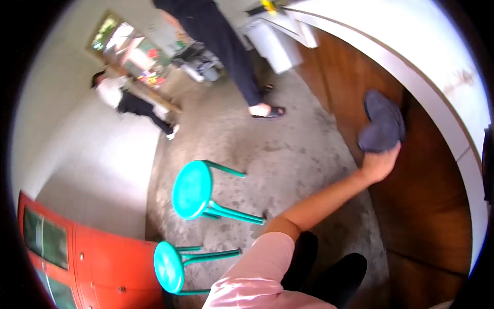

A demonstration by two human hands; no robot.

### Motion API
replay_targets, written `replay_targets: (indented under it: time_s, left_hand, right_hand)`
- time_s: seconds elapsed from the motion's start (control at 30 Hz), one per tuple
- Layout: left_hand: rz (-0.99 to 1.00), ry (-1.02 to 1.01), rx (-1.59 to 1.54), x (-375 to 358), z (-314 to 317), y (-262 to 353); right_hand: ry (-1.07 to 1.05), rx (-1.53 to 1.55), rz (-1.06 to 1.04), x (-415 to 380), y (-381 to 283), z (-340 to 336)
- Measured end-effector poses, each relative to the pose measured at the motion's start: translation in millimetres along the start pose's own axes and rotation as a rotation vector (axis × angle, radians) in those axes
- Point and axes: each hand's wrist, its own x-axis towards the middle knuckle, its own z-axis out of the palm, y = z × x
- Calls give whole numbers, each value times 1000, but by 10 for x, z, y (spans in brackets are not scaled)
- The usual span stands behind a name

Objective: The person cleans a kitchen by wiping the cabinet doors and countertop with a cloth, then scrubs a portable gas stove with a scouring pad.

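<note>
A folded, dark blue-grey cloth point(382, 123) lies against the brown wooden cabinet front point(419, 185) on the right. My left hand point(382, 164) grips the cloth at its lower end, and my fingers are partly hidden by it. The bare forearm and pink sleeve stretch from the bottom of the view across above my dark-clothed knees point(339, 275). My right hand is out of view.
Two turquoise stools point(192, 189) point(169, 268) stand on the stained concrete floor point(288, 159), beside a red cabinet point(110, 257). A white counter edge point(437, 85) runs above the brown doors. Two people point(218, 41) point(131, 100) stand farther back, near a white bin point(272, 49).
</note>
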Motion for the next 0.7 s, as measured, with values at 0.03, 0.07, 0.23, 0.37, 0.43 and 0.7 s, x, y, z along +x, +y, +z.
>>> replay_targets:
  time_s: [0.03, 0.07, 0.23, 0.37, 0.43, 0.7]
  left_hand:
    - [111, 64, 22, -69, 49, -6]
    - [100, 71, 37, -33, 37, 0]
    - [-725, -336, -765, -32, -288, 347]
    - [4, -75, 26, 185, -144, 295]
    - [26, -99, -51, 331, -216, 131]
    - [104, 15, 116, -72, 581, -402]
  right_hand:
    - [24, -40, -25, -64, 26, 69]
    - [-4, -13, -31, -32, 45, 82]
    - [-44, 6, -59, -80, -24, -50]
    - [23, -98, -71, -22, -50, -23]
    - [32, -150, -88, -71, -6, -43]
    - [68, -256, -35, -95, -51, -51]
